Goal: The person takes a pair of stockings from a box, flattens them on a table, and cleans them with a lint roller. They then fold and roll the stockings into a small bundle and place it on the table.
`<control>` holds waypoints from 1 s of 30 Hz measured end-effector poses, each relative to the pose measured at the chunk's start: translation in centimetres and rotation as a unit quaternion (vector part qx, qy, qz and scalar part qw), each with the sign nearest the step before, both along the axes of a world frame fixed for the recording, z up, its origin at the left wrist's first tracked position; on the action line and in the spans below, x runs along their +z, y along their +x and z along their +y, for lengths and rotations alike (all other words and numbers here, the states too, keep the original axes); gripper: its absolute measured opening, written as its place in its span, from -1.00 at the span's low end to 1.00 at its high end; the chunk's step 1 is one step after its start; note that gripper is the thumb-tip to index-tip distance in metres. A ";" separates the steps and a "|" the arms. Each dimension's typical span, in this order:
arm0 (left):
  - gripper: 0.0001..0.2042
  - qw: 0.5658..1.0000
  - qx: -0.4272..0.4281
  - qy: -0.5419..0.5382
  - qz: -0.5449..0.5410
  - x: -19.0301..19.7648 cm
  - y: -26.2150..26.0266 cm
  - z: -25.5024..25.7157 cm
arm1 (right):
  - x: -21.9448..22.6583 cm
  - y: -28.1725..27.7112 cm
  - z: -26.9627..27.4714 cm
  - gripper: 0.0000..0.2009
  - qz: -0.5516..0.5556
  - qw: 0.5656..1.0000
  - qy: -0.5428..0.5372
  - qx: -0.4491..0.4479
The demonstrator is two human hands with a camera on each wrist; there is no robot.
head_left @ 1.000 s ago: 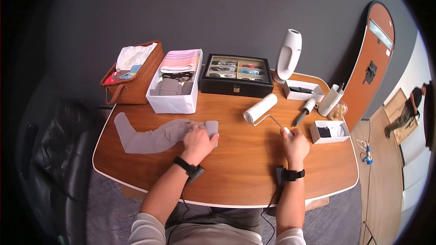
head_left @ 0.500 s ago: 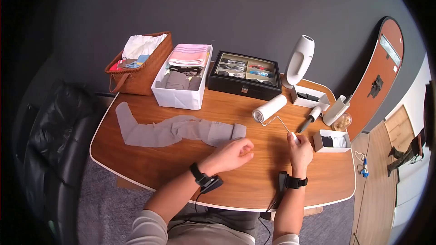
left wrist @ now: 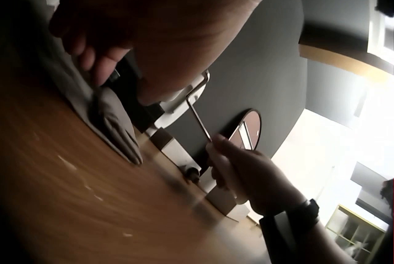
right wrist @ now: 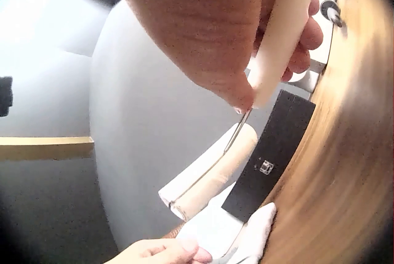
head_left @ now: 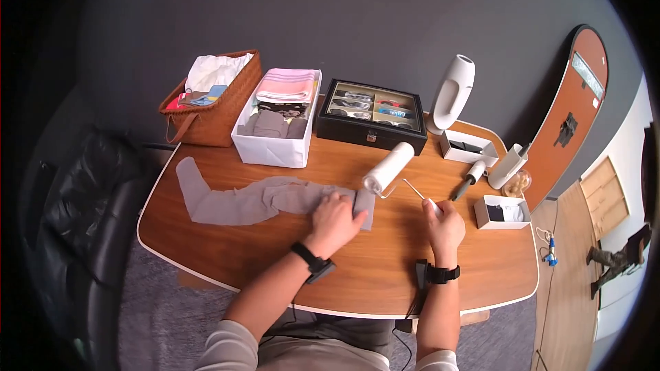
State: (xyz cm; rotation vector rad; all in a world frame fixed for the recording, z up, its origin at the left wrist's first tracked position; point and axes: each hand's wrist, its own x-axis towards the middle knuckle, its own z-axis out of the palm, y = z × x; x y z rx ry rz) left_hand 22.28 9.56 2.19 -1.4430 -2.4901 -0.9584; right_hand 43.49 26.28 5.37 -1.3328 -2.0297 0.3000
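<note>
Grey garment lies stretched along the wooden table, its near end under the left hand, fingers flat and pressing; right hand is closed round the handle of the lint roller, whose roll rests at the cloth's edge. Likely faults: thin fabric may bunch or lift with the adhesive if the pressing hand slackens; a tilted roll would touch along one rim only.
</note>
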 end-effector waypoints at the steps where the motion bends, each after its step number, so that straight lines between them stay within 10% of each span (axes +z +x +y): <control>1: -0.67 1.000 0.017 -0.019 0.005 -0.1 0.9 1.0 | -0.1 0.3 0.4 -0.58 -0.004 1.000 -0.002 -0.021; 10: -0.67 0.997 -0.008 -0.071 -0.007 1.2 2.9 2.8 | -2.4 2.5 3.4 -0.52 -0.097 0.989 -0.005 -0.113; 17: -0.74 0.961 -0.257 -0.030 -0.098 3.4 5.1 1.2 | -0.4 5.2 4.5 -0.47 -0.013 0.982 -0.017 -0.188; 30: -0.52 0.996 -0.081 -0.045 -0.003 0.2 -6.9 -7.8 | 0.0 21.6 7.5 -0.47 -0.071 0.935 -0.016 -0.346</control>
